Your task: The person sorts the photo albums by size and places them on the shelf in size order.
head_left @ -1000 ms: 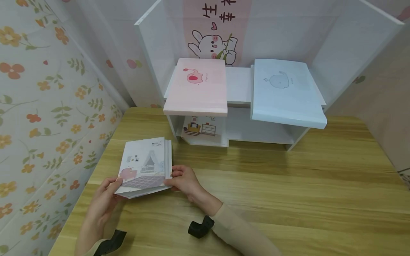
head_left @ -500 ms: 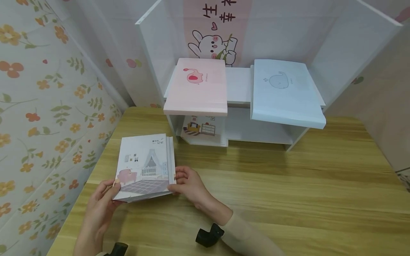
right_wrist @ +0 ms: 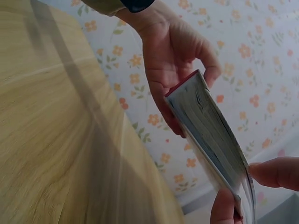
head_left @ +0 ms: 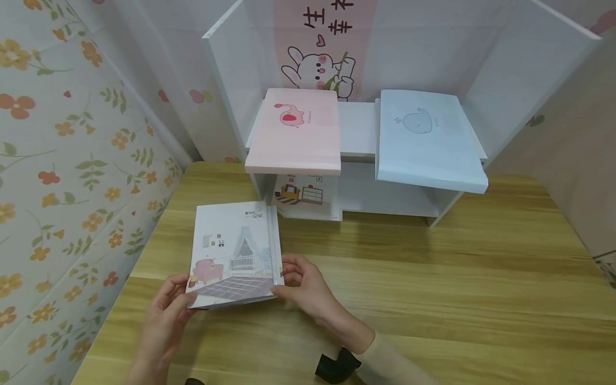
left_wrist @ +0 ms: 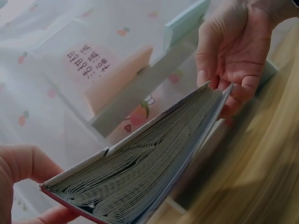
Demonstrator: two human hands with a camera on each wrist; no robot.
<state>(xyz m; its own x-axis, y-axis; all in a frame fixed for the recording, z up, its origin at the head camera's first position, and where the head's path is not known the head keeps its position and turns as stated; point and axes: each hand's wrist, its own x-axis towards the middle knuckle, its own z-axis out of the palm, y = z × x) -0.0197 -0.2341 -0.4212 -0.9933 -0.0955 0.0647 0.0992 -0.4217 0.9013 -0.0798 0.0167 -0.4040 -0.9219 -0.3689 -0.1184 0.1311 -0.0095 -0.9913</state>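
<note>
A white photo album (head_left: 230, 251) with a nursery drawing on its cover is held between both hands over the left part of the table. My left hand (head_left: 166, 315) grips its near left corner, thumb on top of the cover. At the near right corner, by the spine, my right hand (head_left: 310, 289) pinches the album with the thumb above and the fingers at the side. In the left wrist view, the edges of many packed page sleeves (left_wrist: 145, 172) show between the covers. The right wrist view shows the album tilted, with a dark red strip at its left-hand end.
Behind the hands stands a white shelf unit (head_left: 358, 128). A pink elephant album (head_left: 303, 139) and a light blue whale album (head_left: 423, 144) lie on its upper board, overhanging the front. Another illustrated album (head_left: 308, 200) lies underneath. A floral curtain (head_left: 72, 187) borders the left side.
The album and both hands have moved to the right and slightly nearer to me. Its cover now faces the head camera more squarely. Both hands keep their hold.
</note>
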